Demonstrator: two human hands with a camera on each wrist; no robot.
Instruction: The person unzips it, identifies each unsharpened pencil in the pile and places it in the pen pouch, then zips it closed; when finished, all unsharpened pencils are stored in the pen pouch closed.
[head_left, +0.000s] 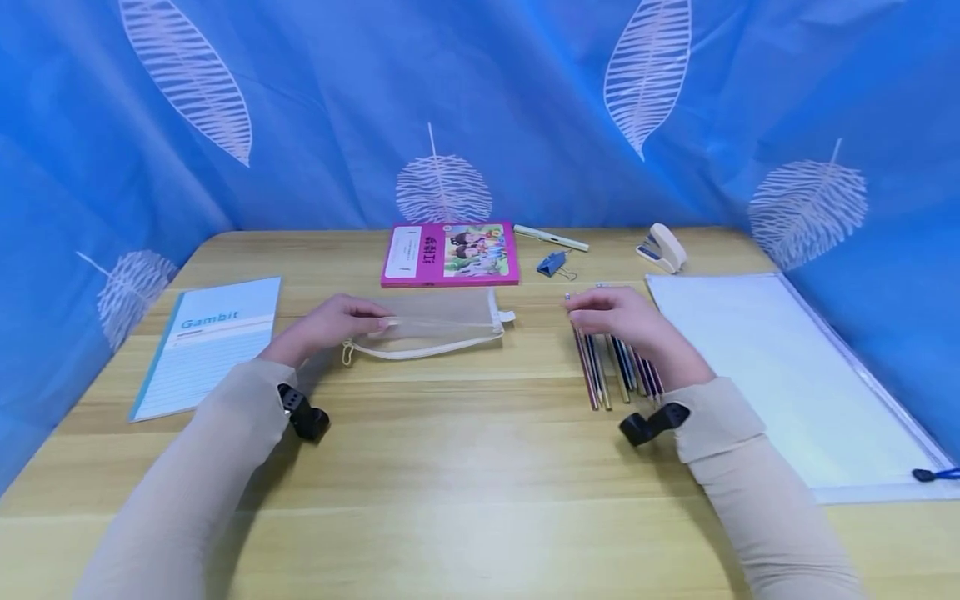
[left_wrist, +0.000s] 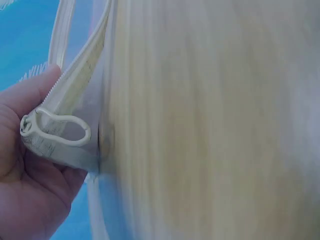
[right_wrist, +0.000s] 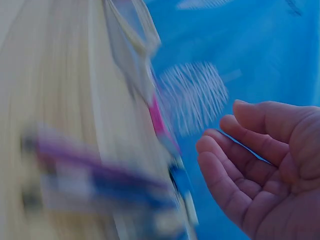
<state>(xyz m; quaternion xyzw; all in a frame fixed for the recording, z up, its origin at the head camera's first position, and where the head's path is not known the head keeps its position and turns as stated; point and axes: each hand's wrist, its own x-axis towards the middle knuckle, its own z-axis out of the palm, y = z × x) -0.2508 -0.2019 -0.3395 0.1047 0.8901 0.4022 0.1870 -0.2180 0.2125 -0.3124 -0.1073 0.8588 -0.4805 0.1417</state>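
A beige mesh zip pouch lies on the wooden table at centre. My left hand grips its left end. In the left wrist view, the pouch's corner with its cord loop sits against that hand. Several coloured pencils lie side by side to the right of the pouch. My right hand hovers over their far tips. In the right wrist view, this hand has loosely curled fingers and holds nothing; the pencils are a blur there.
A pink picture book lies behind the pouch, with a white pen, a blue binder clip and a cream stapler to its right. A "Gambit" notebook lies at left and a clear file folder at right. Blue cloth backs the table.
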